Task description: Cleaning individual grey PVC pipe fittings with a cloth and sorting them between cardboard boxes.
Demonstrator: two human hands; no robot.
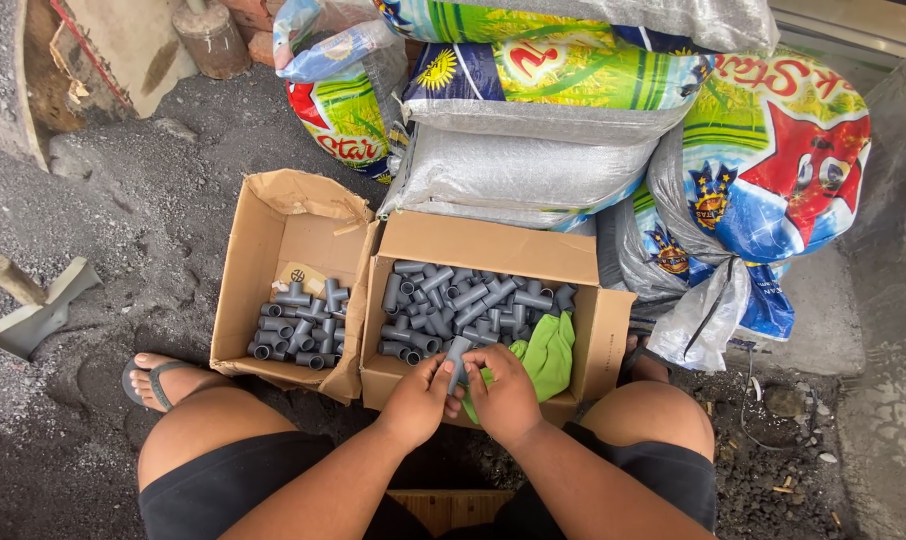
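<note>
Both hands meet over the near edge of the right cardboard box (493, 243). My left hand (418, 400) and my right hand (505, 393) together grip one grey plastic pipe fitting (457, 353), which stands upright between the fingers. Under my right hand lies a green cloth (547, 352), its far part resting inside the box. A heap of several grey pipe fittings (463, 298) fills the rest of that box. The left cardboard box (265, 235) holds a smaller pile of grey fittings (299, 328) at its near end.
Stacked woven sacks (533, 150) with bright printed colours stand right behind the boxes. My knees (198, 420) flank the boxes, a sandalled foot (151, 378) at left. A trowel-like tool (33, 305) lies on the grey gravel ground at far left.
</note>
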